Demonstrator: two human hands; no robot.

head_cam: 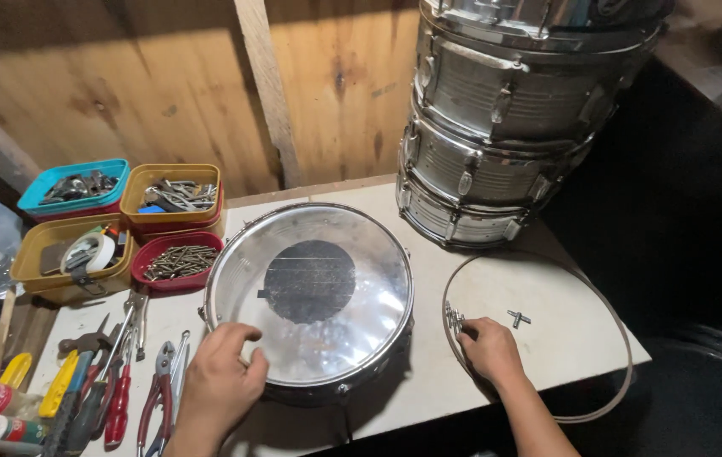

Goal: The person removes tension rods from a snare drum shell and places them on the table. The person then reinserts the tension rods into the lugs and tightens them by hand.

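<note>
Table: pale top, set against a bare wooden wall.

Stack of chrome drums: on the far right of the table, four shells visible, the pile leaning slightly.

Snare drum: lies flat at centre of the table, clear head up, with a dark round patch at its middle.

Loose metal hoop: flat on the table to the right of the snare drum, its near arc overhanging the table edge.

Plastic tubs: teal one and yellow one hold metal parts; a second yellow tub holds a tape roll; the red tub holds screws. All far left.

Hand tools: pliers and screwdrivers, red and yellow grips, laid out at near left.

Left hand: rests on the near rim of the snare drum, fingers curled loosely over the edge; palm side hidden, grip not closed around anything visible.

Right hand: on the left arc of the hoop, fingers pinched together on small metal hardware at the hoop.

Drum key: small, lies inside the hoop, near the right hand but apart from it.
</note>
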